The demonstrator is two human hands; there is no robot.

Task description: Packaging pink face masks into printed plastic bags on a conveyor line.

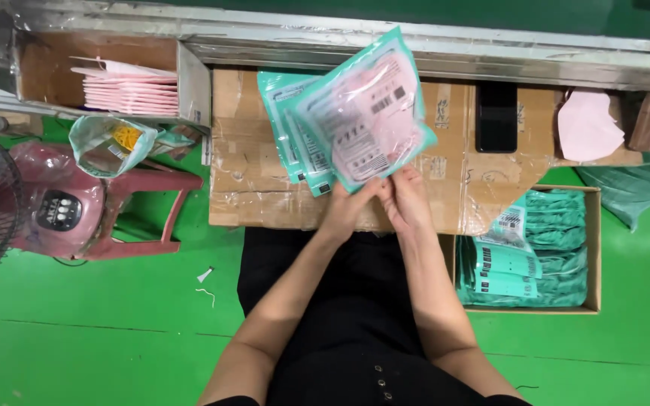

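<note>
Both hands grip 1 teal-edged pouch above the bench.
The left hand [347,207] and right hand [404,197] pinch the bottom edge of the pouch [361,113], pink mask inside, over a small pile of pouches [295,143] on the cardboard-covered bench [250,188]; I judge it is being sealed or checked, needing steady fingers.

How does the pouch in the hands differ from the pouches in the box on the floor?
The held pouch is filled, pink showing through its clear face; the boxed pouches show no pink and look flat. The held pouch is lifted and tilted over the cardboard worktop, pinched at its lower edge by the left hand and right hand; the boxed pouches lie piled in the cardboard box. Both are teal-edged.
</note>
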